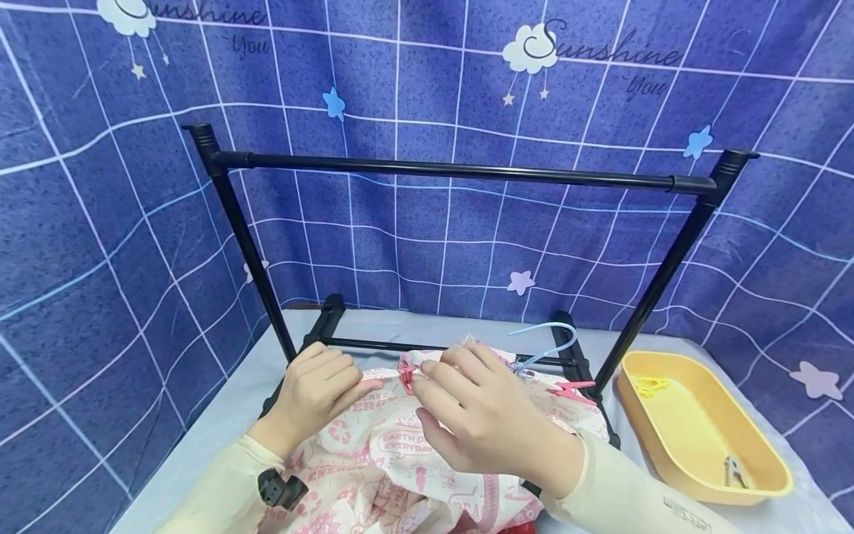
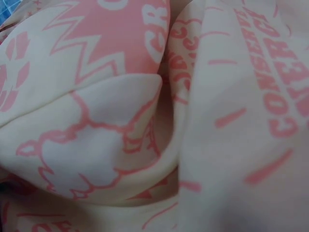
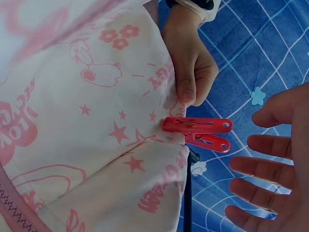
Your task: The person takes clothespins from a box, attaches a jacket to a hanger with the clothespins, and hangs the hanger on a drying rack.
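Observation:
A white zippered cloth piece with pink print lies bunched below the rack, its garment kind not clear. My left hand pinches its upper edge, thumb on top, as the right wrist view also shows. Beside that thumb a red clothespin bites the cloth edge. My right hand is just off the clothespin, fingers spread and apart from it in the right wrist view. A blue hanger hook rises behind the cloth, and a pink clothespin sits on the right side. Only printed folds fill the left wrist view.
A black rack stands over the cloth, with its posts on both sides. To the right is a yellow tray holding yellow clothespins and a grey-white clip. Behind hangs a blue gridded curtain.

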Available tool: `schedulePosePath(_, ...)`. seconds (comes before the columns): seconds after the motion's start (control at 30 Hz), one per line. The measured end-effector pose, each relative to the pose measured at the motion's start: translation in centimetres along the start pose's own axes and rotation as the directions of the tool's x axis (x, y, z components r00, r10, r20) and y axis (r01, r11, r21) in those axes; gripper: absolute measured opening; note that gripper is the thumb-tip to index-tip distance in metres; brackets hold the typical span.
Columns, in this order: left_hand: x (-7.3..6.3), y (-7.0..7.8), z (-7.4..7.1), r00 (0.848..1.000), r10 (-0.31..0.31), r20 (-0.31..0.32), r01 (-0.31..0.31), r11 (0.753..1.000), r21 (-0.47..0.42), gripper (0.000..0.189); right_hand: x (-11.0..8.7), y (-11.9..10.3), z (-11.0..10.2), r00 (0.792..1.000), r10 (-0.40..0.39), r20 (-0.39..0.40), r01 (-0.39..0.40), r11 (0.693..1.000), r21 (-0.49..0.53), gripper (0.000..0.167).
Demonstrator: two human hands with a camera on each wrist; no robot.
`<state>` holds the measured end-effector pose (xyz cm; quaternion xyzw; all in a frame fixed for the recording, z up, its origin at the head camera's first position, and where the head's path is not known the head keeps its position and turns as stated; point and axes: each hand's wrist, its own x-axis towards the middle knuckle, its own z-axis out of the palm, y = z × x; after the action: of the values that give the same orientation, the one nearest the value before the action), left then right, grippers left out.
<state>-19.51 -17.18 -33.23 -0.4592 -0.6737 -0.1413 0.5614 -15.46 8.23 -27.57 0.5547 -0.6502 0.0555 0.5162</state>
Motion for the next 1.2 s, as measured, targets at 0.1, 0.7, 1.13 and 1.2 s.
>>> schedulePosePath(0.1,0.1,0.0,0.0,1.000,0.002,-0.004,-0.002,1.000,-0.003,0.047,-0.1,0.1,-0.2,0.999,-0.014,-0.039,0.014,1.000,0.006,0.017)
schedulePosePath(0.7,0.0,0.0,0.0,1.000,-0.005,-0.003,0.005,1.000,-0.008,0.047,-1.2,0.3,-1.2,0.994,0.002,-0.111,0.001,1.000,0.022,0.014)
schedulePosePath(1.13,-0.2,-0.1,0.2,1.000,-0.012,0.005,0.012,1.000,-0.001,0.047,-2.2,0.5,-1.7,0.989,0.006,-0.145,-0.003,1.000,0.021,0.014)
schedulePosePath(1.2,-0.2,-0.1,0.2,1.000,-0.012,0.003,0.012,1.000,0.000,0.047,-2.4,0.5,-1.8,0.990,0.011,-0.143,-0.008,1.000,0.019,0.014)
